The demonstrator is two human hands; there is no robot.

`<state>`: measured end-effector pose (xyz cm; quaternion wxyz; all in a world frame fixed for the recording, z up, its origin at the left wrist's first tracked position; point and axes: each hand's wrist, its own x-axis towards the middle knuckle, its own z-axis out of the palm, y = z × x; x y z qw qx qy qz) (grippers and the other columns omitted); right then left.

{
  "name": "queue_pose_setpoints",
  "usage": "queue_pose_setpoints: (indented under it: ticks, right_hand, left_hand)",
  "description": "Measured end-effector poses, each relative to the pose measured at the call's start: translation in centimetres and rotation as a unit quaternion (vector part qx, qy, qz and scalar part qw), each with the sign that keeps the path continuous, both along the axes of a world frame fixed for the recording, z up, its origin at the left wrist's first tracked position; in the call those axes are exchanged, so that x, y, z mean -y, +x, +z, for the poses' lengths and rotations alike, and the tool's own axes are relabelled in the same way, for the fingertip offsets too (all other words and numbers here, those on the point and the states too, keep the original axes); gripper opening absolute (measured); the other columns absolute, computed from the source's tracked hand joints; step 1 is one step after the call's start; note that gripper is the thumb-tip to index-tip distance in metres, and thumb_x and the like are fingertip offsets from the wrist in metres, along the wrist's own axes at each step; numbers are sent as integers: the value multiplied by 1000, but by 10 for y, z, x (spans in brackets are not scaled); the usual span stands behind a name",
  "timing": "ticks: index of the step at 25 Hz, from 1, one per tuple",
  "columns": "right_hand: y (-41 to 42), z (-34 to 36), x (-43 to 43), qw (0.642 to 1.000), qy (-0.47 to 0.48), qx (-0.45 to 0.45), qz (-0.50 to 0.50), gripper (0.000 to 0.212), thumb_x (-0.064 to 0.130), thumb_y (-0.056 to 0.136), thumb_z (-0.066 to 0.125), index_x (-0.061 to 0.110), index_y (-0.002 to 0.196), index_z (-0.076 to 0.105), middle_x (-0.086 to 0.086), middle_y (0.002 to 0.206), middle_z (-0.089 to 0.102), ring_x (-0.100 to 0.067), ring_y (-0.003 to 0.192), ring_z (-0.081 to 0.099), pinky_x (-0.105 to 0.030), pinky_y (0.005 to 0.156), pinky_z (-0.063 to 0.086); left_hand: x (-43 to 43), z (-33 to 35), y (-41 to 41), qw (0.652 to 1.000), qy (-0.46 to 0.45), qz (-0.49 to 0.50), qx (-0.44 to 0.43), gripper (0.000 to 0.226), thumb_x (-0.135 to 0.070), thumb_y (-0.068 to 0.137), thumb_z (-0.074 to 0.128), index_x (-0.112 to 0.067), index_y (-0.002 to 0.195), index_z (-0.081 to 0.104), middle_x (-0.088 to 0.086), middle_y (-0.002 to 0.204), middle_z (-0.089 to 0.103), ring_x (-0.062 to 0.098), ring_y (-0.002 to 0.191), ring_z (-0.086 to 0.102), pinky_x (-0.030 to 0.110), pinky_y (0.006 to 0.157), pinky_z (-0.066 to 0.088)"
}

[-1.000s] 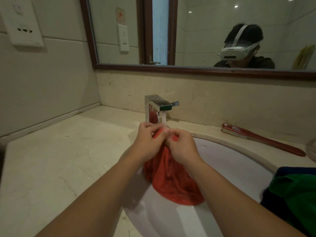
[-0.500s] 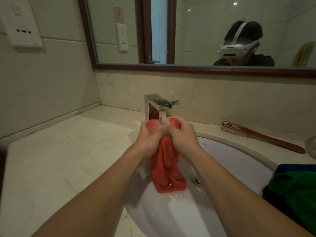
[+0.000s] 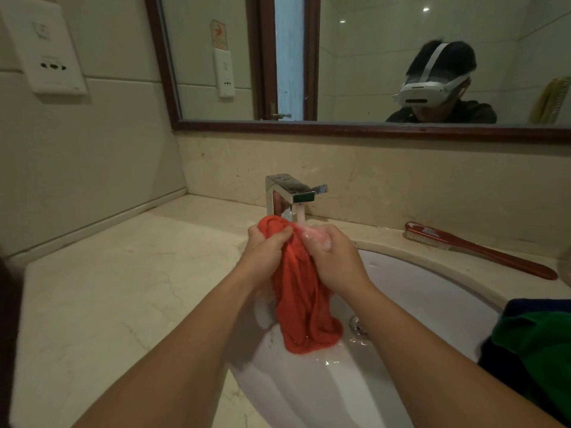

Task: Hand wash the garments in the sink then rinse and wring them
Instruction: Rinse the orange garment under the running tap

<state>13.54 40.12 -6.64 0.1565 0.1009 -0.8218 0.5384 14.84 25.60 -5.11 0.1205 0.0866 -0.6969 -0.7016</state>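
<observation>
Both hands, left hand point(image 3: 265, 252) and right hand point(image 3: 337, 259), clamp the red garment point(image 3: 304, 304) under the tap point(image 3: 289, 193), above the sink point(image 3: 432, 291); foam blurs the right hand's grip. A green garment point(image 3: 539, 350) is cut off at the right edge.

There were two hands, a left hand point(image 3: 265, 256) and a right hand point(image 3: 337, 257), with one red garment point(image 3: 304, 304) in their fingers point(image 3: 279, 235). One tap point(image 3: 290, 193) stood just behind the fingers and one sink point(image 3: 432, 291) lay below them. To their right were one red brush point(image 3: 482, 251) and two more garments: a green garment point(image 3: 537, 350) and a blue garment point(image 3: 531, 304).
</observation>
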Motion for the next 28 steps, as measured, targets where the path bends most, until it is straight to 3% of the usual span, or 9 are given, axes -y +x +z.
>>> queue_pose_setpoints:
  ticks: [2, 4, 9, 13, 16, 19, 22, 25, 28]
  right_hand:
    - [-4, 0, -7, 997, 60, -43, -21, 19, 49, 99, 63, 30, 93, 63, -6, 100, 65, -20, 88, 62, -25, 65, 40]
    - [-1, 3, -11, 996, 72, -56, -26, 22, 44, 102, 60, 24, 101, 67, -6, 105, 57, -17, 93, 56, -24, 76, 38]
    - [-3, 11, -28, 992, 11, -88, -94, 26, 33, 106, 55, 11, 96, 62, -8, 93, 62, -24, 88, 55, -29, 73, 32]
    - [-8, 17, -25, 992, -88, -51, -76, 30, 36, 104, 59, 18, 81, 56, 5, 69, 56, -15, 67, 51, -33, 67, 37]
    - [-7, 17, -18, 990, -119, -9, -75, 24, 37, 101, 65, 16, 91, 59, 4, 80, 60, -12, 75, 57, -30, 72, 40]
    - [0, 5, -9, 985, -137, 95, 52, 33, 39, 93, 76, 7, 100, 68, -4, 92, 72, -16, 88, 66, -30, 79, 49]
    - [3, -4, -3, 961, -156, 159, 164, 22, 23, 88, 83, 8, 102, 77, -8, 96, 79, -25, 89, 75, -39, 86, 59]
    - [0, 0, 2, 971, -184, 127, 89, 15, 14, 85, 84, 10, 98, 79, -6, 91, 80, -23, 86, 76, -41, 85, 60]
    - [0, 10, 8, 952, -275, 121, 54, 13, 5, 84, 81, 13, 94, 79, -8, 90, 80, -25, 88, 76, -39, 84, 61]
  left_hand:
    - [5, 0, 2, 996, -86, 21, -16, 64, -51, 83, 74, -18, 130, 46, 3, 114, 65, 19, 102, 65, 39, 93, 55]
    - [10, 1, 3, 987, -146, 55, -48, 55, -49, 87, 75, -16, 121, 46, -5, 103, 62, 12, 92, 61, 29, 79, 50]
    - [16, 4, 3, 958, -256, 95, -91, 54, -59, 75, 82, -16, 99, 58, -7, 89, 62, 10, 79, 57, 30, 66, 39]
    - [11, 2, -2, 979, -167, 50, -101, 73, -75, 55, 81, -16, 96, 71, -3, 87, 74, 14, 83, 71, 31, 70, 55]
    - [0, -1, -2, 993, -70, 52, -81, 77, -65, 60, 85, -14, 113, 59, 3, 102, 71, 18, 95, 70, 38, 84, 58]
    - [-8, -1, -5, 990, -84, 73, -83, 73, -51, 73, 87, -13, 118, 43, 1, 105, 63, 18, 99, 65, 36, 88, 54]
    - [-3, -4, -9, 985, -119, 49, -117, 66, -37, 80, 85, -24, 123, 37, 0, 105, 62, 16, 94, 65, 30, 83, 52]
    - [1, -6, -11, 977, -161, 27, -133, 37, -43, 86, 78, -30, 115, 58, -8, 108, 66, 15, 103, 65, 34, 91, 54]
    - [7, -6, -8, 980, -154, -31, -121, 56, -66, 78, 73, -42, 128, 60, -15, 129, 62, 2, 119, 59, 31, 105, 49]
